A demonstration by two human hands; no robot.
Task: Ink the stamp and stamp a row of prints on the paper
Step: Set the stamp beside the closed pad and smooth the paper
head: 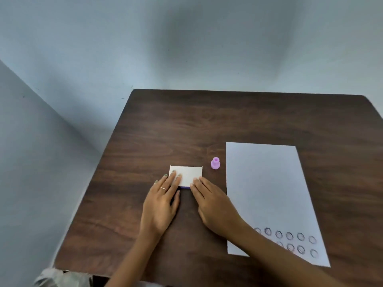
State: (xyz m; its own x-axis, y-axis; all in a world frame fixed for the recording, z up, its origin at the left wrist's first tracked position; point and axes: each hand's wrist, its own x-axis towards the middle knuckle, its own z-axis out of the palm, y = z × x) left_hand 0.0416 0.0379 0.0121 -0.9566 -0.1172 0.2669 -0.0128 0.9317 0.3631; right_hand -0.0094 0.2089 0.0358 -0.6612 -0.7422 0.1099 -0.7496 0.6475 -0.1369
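Right hand [215, 206] forearm hides some prints [289, 236]; ink pad [186, 175] apparently closed.

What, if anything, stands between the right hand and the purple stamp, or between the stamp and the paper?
Nothing visible does. The right hand rests at the white ink pad box, and only bare table lies between it and the upright purple stamp. The paper lies just right of the stamp, with bare wood between.
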